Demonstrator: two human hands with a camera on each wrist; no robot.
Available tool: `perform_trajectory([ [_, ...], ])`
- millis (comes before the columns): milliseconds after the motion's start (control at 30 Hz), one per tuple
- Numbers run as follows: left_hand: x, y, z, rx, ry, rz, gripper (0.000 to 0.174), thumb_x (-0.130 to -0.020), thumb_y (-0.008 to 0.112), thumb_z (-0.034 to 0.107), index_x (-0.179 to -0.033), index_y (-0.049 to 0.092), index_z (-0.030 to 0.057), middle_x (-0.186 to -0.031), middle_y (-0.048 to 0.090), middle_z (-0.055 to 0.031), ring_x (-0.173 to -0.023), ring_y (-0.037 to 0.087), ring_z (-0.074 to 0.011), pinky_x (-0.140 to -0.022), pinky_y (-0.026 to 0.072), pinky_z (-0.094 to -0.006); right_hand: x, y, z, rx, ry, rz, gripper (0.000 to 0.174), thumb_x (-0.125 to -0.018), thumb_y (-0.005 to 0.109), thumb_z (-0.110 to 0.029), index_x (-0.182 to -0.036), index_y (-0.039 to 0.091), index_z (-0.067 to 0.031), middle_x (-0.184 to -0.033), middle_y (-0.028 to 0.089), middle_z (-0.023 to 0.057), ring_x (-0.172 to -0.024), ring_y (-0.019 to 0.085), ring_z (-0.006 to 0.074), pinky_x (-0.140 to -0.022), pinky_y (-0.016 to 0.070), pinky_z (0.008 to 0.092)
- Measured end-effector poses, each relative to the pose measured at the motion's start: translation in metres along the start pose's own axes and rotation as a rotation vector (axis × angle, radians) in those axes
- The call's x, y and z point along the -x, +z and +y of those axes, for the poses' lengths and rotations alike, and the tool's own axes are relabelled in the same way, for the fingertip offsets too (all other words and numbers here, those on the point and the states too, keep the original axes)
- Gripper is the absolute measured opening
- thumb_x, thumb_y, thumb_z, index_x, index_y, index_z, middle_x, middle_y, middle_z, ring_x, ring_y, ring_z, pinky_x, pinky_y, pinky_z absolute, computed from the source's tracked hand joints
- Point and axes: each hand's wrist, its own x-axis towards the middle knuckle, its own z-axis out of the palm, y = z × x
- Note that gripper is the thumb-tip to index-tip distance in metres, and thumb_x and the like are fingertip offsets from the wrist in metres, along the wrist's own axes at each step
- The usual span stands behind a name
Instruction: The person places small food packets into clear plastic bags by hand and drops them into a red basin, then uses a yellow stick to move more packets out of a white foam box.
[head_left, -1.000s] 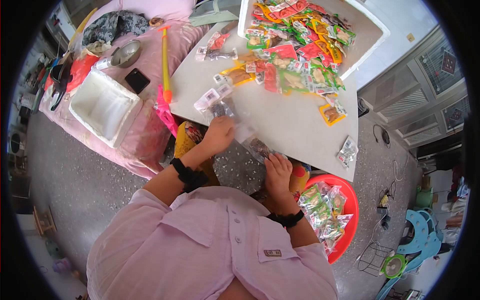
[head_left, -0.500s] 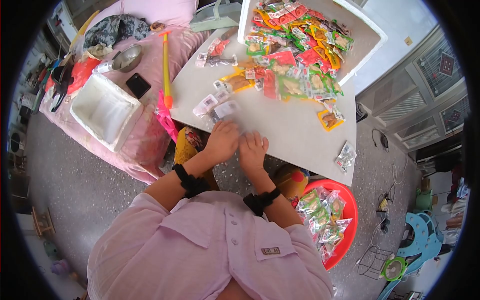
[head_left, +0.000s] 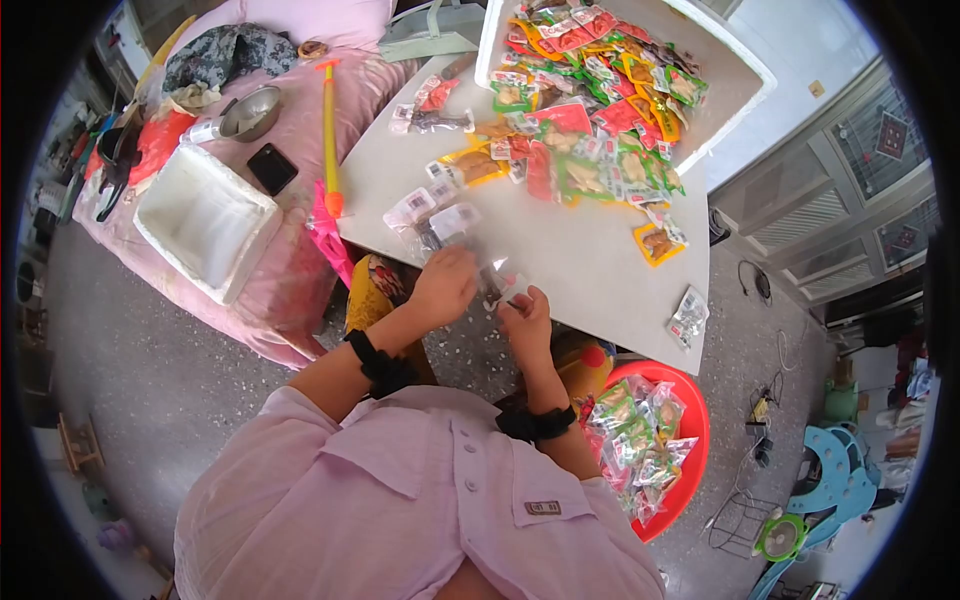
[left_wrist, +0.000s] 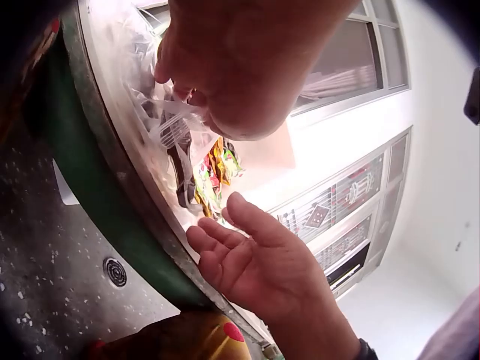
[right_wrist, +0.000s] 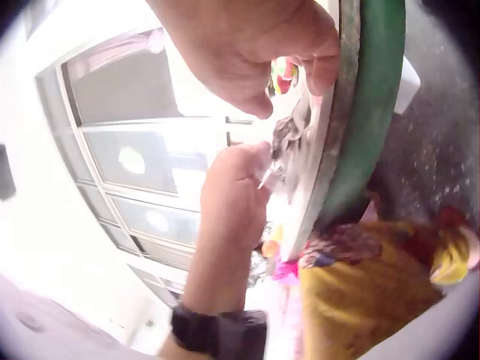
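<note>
My left hand [head_left: 443, 290] is at the table's near edge, pinching a clear plastic packet [left_wrist: 174, 133] with dark contents. Part of that packet is hidden behind the fingers. My right hand [head_left: 527, 322] is just to the right of it, close by the packet's end in the head view. In the left wrist view the right palm faces up with loosely bent fingers and nothing in it. Thumb and fingers stand apart in the right wrist view. Clear packets with white labels [head_left: 412, 208] lie beyond the left hand on the table [head_left: 570, 260].
A white foam box [head_left: 735, 95] tipped toward me spills colourful food packets [head_left: 590, 170] onto the table. At my right, a red basin [head_left: 690, 465] holds several packets. One orange packet [head_left: 660, 240] and one silvery packet [head_left: 688, 318] lie near the table's right side.
My right hand moved left from the dark packet to beside the left hand, then drew back slightly toward the lower right. The left hand shifted a little nearer me.
</note>
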Motion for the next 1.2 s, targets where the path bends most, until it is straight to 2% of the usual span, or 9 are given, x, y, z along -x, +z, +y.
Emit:
perform_trajectory([
  [67,-0.002,0.000,0.003,0.000,0.003,0.014,0.019,-0.070,0.049,0.009,-0.087,0.048,-0.0001,-0.091,0.051,-0.0198,-0.096,0.046,-0.0373,-0.085,0.0341,-0.0434,-0.004,0.001,-0.003,-0.268,0.209,-0.043,0.053,-0.074,0.054,-0.006,-0.118,0.026,0.0039,-0.098,0.049,0.0143,-0.071,0.057,0.0167,-0.052,0.0449,0.0227],
  [167,-0.003,-0.003,0.006,-0.022,0.011,0.019,0.019,-0.069,0.050,0.009,-0.086,0.048,-0.0001,-0.090,0.051,-0.0191,-0.095,0.046,-0.0370,-0.084,0.0344,-0.0433,-0.005,0.007,-0.007,-0.363,0.219,-0.050,0.050,-0.075,0.051,-0.003,-0.117,0.024,0.0036,-0.096,0.049,0.0133,-0.067,0.056,0.0157,-0.050,0.0436,0.0222],
  [367,-0.007,-0.014,0.011,-0.079,-0.001,-0.013,0.010,-0.066,0.053,0.005,-0.075,0.049,0.0028,-0.097,0.053,-0.0154,-0.099,0.047,-0.0351,-0.087,0.0358,-0.0418,-0.018,0.020,-0.020,-0.416,0.132,-0.056,0.033,-0.076,0.051,-0.005,-0.105,0.036,0.0002,-0.084,0.051,0.0095,-0.060,0.053,0.0128,-0.044,0.0398,0.0204],
  [567,-0.012,-0.021,0.007,-0.080,0.040,-0.027,0.008,-0.067,0.052,0.007,-0.073,0.050,0.0032,-0.097,0.053,-0.0141,-0.100,0.047,-0.0325,-0.086,0.0357,-0.0419,-0.027,0.023,-0.019,-0.434,0.236,-0.108,0.014,-0.079,0.053,-0.010,-0.087,0.047,-0.0003,-0.066,0.053,0.0040,-0.050,0.050,0.0087,-0.041,0.0370,0.0182],
  [667,-0.016,-0.026,0.013,-0.096,0.053,-0.086,0.014,-0.066,0.052,0.008,-0.079,0.051,0.0029,-0.095,0.053,-0.0137,-0.098,0.048,-0.0309,-0.085,0.0353,-0.0417,-0.022,0.034,-0.018,-0.305,0.066,-0.078,0.010,-0.079,0.053,-0.011,-0.082,0.049,-0.0015,-0.061,0.052,0.0029,-0.048,0.049,0.0080,-0.040,0.0371,0.0181],
  [733,-0.017,-0.027,0.015,-0.118,0.109,-0.049,0.024,-0.065,0.051,0.009,-0.088,0.051,0.0019,-0.090,0.053,-0.0139,-0.092,0.048,-0.0301,-0.080,0.0358,-0.0405,-0.023,0.035,-0.018,-0.406,0.087,-0.106,0.007,-0.078,0.051,-0.006,-0.082,0.048,-0.0008,-0.065,0.051,0.0044,-0.051,0.049,0.0095,-0.042,0.0382,0.0199],
  [867,-0.015,-0.025,0.014,-0.012,0.041,-0.137,0.015,-0.068,0.052,0.007,-0.083,0.052,0.0043,-0.100,0.053,-0.0113,-0.103,0.046,-0.0288,-0.091,0.0316,-0.0429,-0.034,0.044,-0.024,-0.717,0.251,-0.120,0.005,-0.076,0.049,-0.001,-0.081,0.047,0.0002,-0.065,0.051,0.0055,-0.053,0.049,0.0108,-0.045,0.0401,0.0231],
  [967,-0.014,-0.023,0.014,-0.008,0.084,-0.130,0.016,-0.067,0.053,0.007,-0.083,0.052,0.0046,-0.099,0.053,-0.0104,-0.103,0.046,-0.0282,-0.092,0.0314,-0.0427,-0.051,0.055,-0.009,-0.809,0.175,-0.040,0.006,-0.077,0.050,-0.002,-0.083,0.048,-0.0015,-0.067,0.053,0.0046,-0.057,0.052,0.0122,-0.045,0.0425,0.0227],
  [1200,-0.001,-0.022,0.002,-0.087,0.148,-0.002,0.024,-0.062,0.059,0.010,-0.085,0.052,0.0066,-0.102,0.049,-0.0117,-0.103,0.044,-0.0303,-0.090,0.0313,-0.0436,-0.047,0.042,-0.005,-0.573,0.084,-0.055,0.015,-0.076,0.047,-0.001,-0.090,0.048,0.0009,-0.077,0.053,0.0075,-0.060,0.052,0.0134,-0.050,0.0431,0.0235],
])
